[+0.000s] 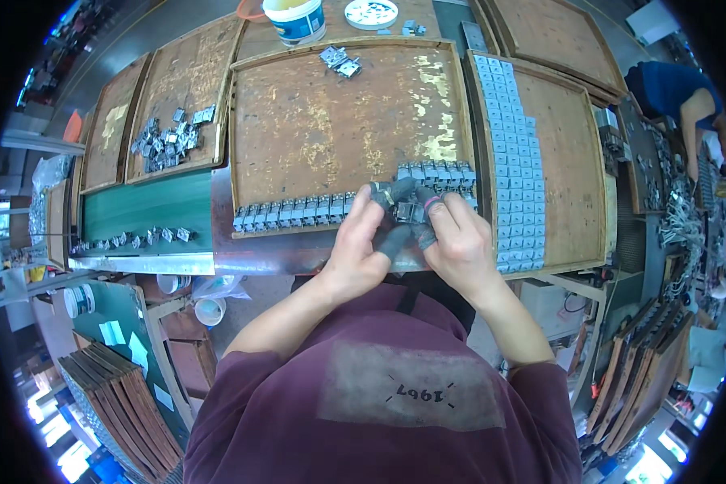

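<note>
My left hand (360, 246) and my right hand (462, 242) meet over the front edge of a shallow wooden tray (298, 121). Dark grey coverings wrap several of my fingers. Between the closed fingertips of both hands is a small metal-framed block (411, 212), partly hidden by them. A row of similar blocks (298, 211) stands along the tray's near edge, left of my hands. More blocks (437, 173) line up just beyond my right hand. Two or three loose metal pieces (340, 62) lie by the tray's far edge.
At right, a tray (573, 177) holds tight rows of grey blocks (515, 161). Farther left, another tray (149, 77) carries a heap of metal parts (169, 141). A white-and-blue bucket (297, 20) stands behind. Another person (686, 97) works at far right.
</note>
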Demonstrator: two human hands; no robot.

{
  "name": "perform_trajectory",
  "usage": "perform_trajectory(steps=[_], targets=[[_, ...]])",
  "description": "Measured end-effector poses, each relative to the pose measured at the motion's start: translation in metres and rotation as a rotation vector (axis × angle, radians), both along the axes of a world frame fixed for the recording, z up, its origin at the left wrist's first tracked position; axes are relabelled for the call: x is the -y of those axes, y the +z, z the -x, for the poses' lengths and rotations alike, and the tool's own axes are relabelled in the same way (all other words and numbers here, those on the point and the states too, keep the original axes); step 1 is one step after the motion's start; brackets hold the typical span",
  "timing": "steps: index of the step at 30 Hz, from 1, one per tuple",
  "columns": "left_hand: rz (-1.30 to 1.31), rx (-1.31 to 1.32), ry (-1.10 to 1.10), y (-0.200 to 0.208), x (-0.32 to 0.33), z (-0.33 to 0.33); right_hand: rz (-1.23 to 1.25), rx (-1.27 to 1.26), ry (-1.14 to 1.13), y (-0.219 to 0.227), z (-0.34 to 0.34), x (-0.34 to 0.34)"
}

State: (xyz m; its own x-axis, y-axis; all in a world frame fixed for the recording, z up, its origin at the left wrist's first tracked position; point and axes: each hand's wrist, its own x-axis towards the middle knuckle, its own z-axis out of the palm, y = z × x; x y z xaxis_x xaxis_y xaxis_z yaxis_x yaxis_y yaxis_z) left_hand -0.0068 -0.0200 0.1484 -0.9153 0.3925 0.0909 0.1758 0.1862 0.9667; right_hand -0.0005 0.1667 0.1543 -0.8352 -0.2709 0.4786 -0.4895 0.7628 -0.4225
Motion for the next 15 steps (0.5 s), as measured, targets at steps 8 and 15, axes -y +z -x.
perform_trajectory(steps=[8, 15], targets=[[0.174, -0.44, 0.084, -0.028, -0.016, 0.018, 0.151, 0.253, -0.007, 0.005, -0.002, -0.006], [0.05, -0.571, -0.105, -0.022, -0.028, 0.027, 0.426, 0.736, 0.11, -0.007, 0.002, -0.03]])
